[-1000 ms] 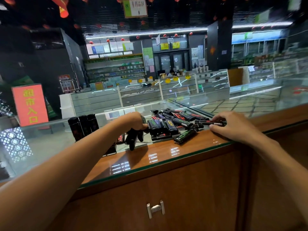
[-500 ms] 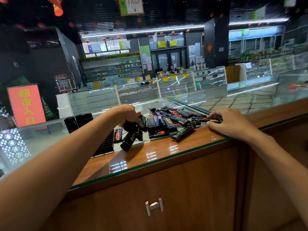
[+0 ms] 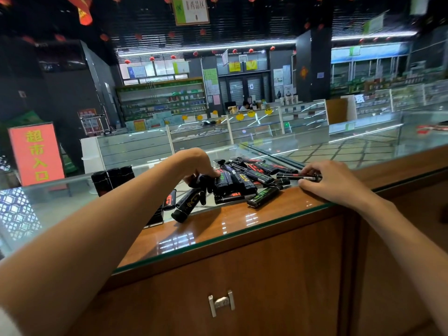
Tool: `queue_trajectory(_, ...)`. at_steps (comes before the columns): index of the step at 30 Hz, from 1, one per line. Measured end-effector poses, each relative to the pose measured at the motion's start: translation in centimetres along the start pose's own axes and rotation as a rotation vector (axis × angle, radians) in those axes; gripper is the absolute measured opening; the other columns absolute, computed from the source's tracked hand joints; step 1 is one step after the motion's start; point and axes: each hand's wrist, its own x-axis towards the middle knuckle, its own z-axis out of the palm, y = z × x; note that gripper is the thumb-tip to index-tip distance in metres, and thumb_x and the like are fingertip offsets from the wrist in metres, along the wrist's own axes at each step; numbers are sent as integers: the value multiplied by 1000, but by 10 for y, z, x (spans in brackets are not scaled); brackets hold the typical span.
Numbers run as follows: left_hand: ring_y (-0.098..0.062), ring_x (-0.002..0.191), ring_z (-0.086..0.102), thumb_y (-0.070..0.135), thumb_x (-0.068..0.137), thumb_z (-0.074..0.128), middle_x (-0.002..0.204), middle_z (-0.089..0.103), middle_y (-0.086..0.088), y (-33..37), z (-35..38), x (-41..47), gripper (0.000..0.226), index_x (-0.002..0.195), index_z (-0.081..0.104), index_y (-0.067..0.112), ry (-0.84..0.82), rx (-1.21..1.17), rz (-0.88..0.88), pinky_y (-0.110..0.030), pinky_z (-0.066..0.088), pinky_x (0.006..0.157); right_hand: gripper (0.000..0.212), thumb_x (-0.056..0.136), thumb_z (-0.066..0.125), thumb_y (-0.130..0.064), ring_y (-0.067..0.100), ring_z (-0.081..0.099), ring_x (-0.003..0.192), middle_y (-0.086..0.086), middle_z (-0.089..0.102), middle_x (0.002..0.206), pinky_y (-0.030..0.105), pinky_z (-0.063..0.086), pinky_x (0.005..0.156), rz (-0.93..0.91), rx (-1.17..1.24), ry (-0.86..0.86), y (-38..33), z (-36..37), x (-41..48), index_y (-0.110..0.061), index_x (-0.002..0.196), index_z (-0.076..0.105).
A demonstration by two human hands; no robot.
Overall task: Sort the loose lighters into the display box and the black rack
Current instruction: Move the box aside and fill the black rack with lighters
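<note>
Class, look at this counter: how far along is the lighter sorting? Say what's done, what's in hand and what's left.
Done: little. Three black lighters stand upright at the left, and a red-printed lighter lies by the black rack.
In hand: the left hand grips several lighters; the right hand pinches a slim lighter.
Left: the pile lying loose on the glass counter. No display box shows clearly.

Ceiling light strips (image 3: 206,48) across the upper middle give cool brightness against a dark ceiling (image 3: 254,18). White glare patches sit on the glass countertop (image 3: 178,241) at centre. Straight lines bow near the edges. The far right looks smeared, perhaps motion blur.
</note>
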Motion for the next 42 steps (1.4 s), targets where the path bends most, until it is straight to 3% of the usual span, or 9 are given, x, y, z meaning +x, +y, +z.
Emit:
queue_trajectory(4, -21, 84, 46, 29, 92, 55, 99, 47, -13, 3, -3, 7, 37, 106, 44, -2, -38, 20, -56, -25, 41, 89, 30, 82, 66, -34, 19, 54, 102, 5, 64, 110, 34, 46, 85, -2, 0, 9, 0, 0, 0, -18, 108, 65)
queue_trajectory(11, -20, 67, 47, 25, 92, 58, 90, 51, -13, 3, -3, 10, 29, 92, 48, -1, -77, -72, -80, -24, 42, 63, 30, 83, 65, -34, 20, 55, 103, 5, 63, 111, 39, 48, 89, 2, 2, -2, 0, 0, 0, -18, 108, 64)
queue_trajectory(14, -30, 102, 55, 39, 92, 54, 125, 49, -18, 10, 5, 7, 57, 130, 38, 0, -75, -30, -50, -32, 44, 94, 30, 83, 65, -35, 20, 55, 104, 5, 63, 111, 39, 47, 89, 8, 9, -4, 0, -1, -1, -18, 108, 64)
queue_trajectory(17, -44, 135, 29, 53, 88, 48, 152, 17, -27, 17, 14, -2, 88, 145, 15, -5, -42, 127, -39, -47, 27, 110, 29, 82, 65, -34, 20, 55, 101, 4, 64, 109, 36, 47, 85, -5, 1, 14, 1, -1, -1, -18, 106, 65)
queue_trajectory(24, -29, 93, 58, 24, 93, 56, 95, 59, -18, 11, 10, 3, 35, 107, 54, -8, 90, 93, 150, -39, 47, 96, 27, 82, 65, -33, 19, 56, 98, 4, 65, 106, 34, 47, 83, -14, -4, 23, 0, -1, -1, -17, 104, 66)
queue_trajectory(31, -29, 87, 51, 19, 98, 45, 105, 53, -23, 7, 19, 2, 33, 114, 53, -8, 317, 430, 266, -31, 40, 66, 29, 82, 65, -34, 19, 56, 98, 4, 64, 107, 34, 47, 81, -8, -2, 19, 1, -1, -1, -17, 106, 65)
queue_trajectory(34, -26, 71, 50, 14, 98, 43, 91, 46, -17, -1, 15, 6, 23, 104, 52, -6, 349, 254, 309, -29, 34, 55, 29, 82, 65, -34, 18, 56, 99, 4, 64, 108, 35, 48, 84, -5, 1, 1, 2, 0, 0, -17, 107, 65)
queue_trajectory(38, -19, 56, 45, 12, 100, 37, 68, 43, -12, -22, 2, 4, 30, 72, 41, 2, 141, -458, 374, -28, 43, 52, 39, 82, 66, -32, 20, 55, 106, 6, 62, 114, 34, 43, 89, 15, 14, 45, 1, -2, -1, -12, 115, 60)
queue_trajectory(42, -23, 69, 61, 7, 99, 38, 79, 59, -20, -60, -14, -18, 22, 86, 50, -7, -95, -946, 464, -31, 55, 68, 37, 84, 62, -27, 21, 50, 113, 5, 60, 119, 36, 38, 98, -91, 3, 243, -27, -7, 1, -12, 117, 58)
